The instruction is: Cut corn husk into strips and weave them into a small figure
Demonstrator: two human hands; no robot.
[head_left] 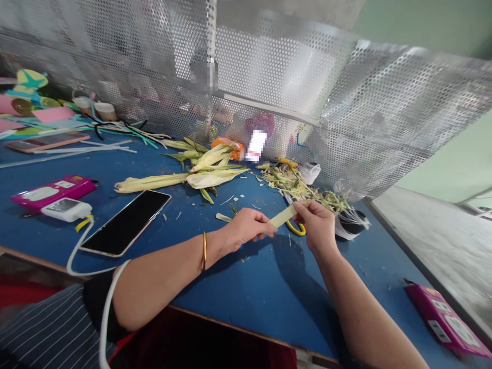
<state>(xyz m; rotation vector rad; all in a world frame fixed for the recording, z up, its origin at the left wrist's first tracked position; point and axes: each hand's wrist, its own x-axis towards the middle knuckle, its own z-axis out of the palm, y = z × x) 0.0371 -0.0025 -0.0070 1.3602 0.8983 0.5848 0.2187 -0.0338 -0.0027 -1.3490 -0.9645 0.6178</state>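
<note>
Between my two hands stretches a pale green strip of corn husk [283,217], held above the blue table. My left hand [248,228], with a gold bangle on the wrist, pinches its lower left end. The upper right end is gripped by my right hand [315,220], between thumb and fingers. Just behind the strip lie scissors with a yellow handle [299,229], partly hidden by it and by my right hand. Farther back is a bunch of corn husks [213,171], and to its right a heap of husk scraps [295,185].
A black phone [128,223] lies left of my arm, near a magenta power strip [57,192] and a white device [67,209] on a cable. Another magenta power strip [448,320] lies at right. Perforated metal panels [269,66] stand along the back.
</note>
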